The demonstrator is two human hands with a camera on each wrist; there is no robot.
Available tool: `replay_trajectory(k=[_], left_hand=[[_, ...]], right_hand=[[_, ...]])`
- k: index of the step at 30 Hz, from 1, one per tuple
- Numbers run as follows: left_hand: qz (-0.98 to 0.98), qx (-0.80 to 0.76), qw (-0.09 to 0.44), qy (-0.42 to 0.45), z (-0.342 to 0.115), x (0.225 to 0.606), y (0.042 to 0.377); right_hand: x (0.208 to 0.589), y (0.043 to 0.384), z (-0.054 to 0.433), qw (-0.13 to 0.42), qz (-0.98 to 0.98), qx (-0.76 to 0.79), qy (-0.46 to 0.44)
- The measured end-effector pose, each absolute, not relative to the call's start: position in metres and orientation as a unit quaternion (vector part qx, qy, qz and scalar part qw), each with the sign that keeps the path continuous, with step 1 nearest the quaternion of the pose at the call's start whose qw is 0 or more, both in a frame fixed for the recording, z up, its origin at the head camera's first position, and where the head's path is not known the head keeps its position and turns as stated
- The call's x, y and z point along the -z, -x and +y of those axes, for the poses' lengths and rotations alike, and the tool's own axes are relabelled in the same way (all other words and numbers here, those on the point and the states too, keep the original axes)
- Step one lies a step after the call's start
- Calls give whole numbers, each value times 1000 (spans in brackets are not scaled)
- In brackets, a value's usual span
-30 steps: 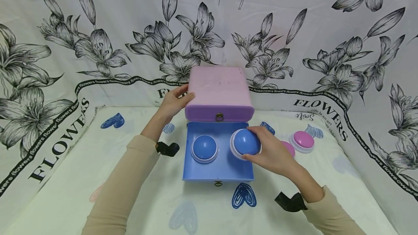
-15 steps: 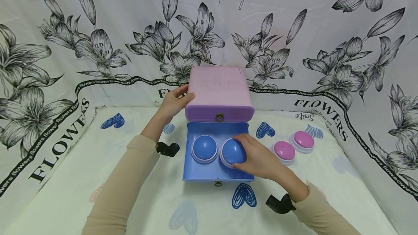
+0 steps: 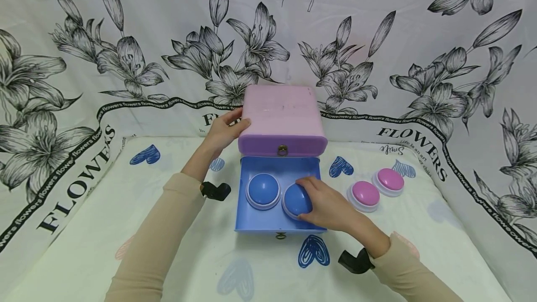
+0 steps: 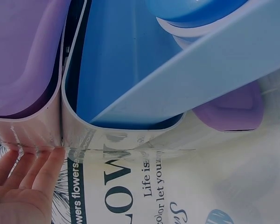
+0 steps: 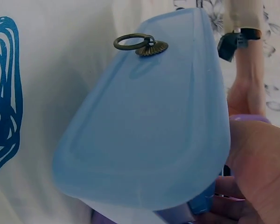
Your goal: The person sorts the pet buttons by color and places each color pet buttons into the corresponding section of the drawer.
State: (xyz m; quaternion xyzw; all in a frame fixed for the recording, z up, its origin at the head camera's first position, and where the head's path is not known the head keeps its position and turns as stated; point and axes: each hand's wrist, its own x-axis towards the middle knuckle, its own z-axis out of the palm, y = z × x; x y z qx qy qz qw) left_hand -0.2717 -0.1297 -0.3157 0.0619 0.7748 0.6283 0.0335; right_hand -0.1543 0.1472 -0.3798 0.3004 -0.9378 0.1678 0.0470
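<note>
A small drawer cabinet (image 3: 283, 111) has a pale pink top and a purple upper front. Its blue drawer (image 3: 278, 223) is pulled out towards me. Inside, a blue domed push button (image 3: 263, 189) with a white rim sits on the left. My right hand (image 3: 331, 204) grips a second blue push button (image 3: 296, 199) beside it, fingers at the far rim and thumb at the near one. My left hand (image 3: 226, 128) rests against the cabinet's left side; in the left wrist view its fingertips (image 4: 56, 154) touch the wall.
Two pink push buttons (image 3: 365, 193) lie on the heart-patterned cloth (image 3: 189, 255) right of the drawer. A brass ring pull (image 5: 133, 42) projects from the blue drawer's front. Another purple drawer front (image 4: 238, 107) shows below it. Flower-printed fabric (image 3: 176, 27) hangs behind the cabinet.
My right hand has carried the blue push button left and slightly nearer, down into the drawer beside the other one, uncovering the nearer pink button. My left hand has stayed put.
</note>
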Motion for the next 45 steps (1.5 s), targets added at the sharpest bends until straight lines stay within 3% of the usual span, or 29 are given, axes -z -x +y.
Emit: replay_trajectory(k=[20,45], left_hand=[[774,-630,33,-63,-127,305,261],[773,-631,21,-65,-133,330,283]], right_hand=[[383,155,144,21,-939,-133,-315],[384,157,149,53,-919,-121,-370]])
